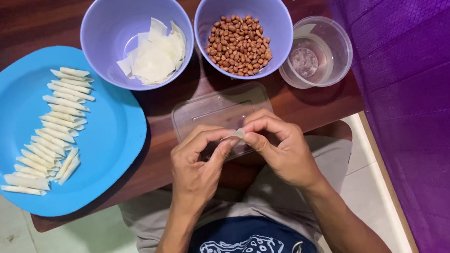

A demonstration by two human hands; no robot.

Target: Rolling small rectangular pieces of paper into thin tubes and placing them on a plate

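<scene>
At the table's (42,17) near edge, 6 o'clock, the left hand (199,169) & right hand (282,148) meet, fingers of both pinching one small white wrapper piece (236,135) over a clear plastic lid (220,112). Blue plate (114,143) w/ rolled pastry sticks (47,132) sits at 9 o'clock, bowl of wrappers (131,36) at 11, bowl of peanuts (243,27) at 12, clear water cup (317,50) at 2. Risk, as I judge it: the thin wrapper could tear or unroll if pinched unevenly, spilling whatever it holds.
</scene>
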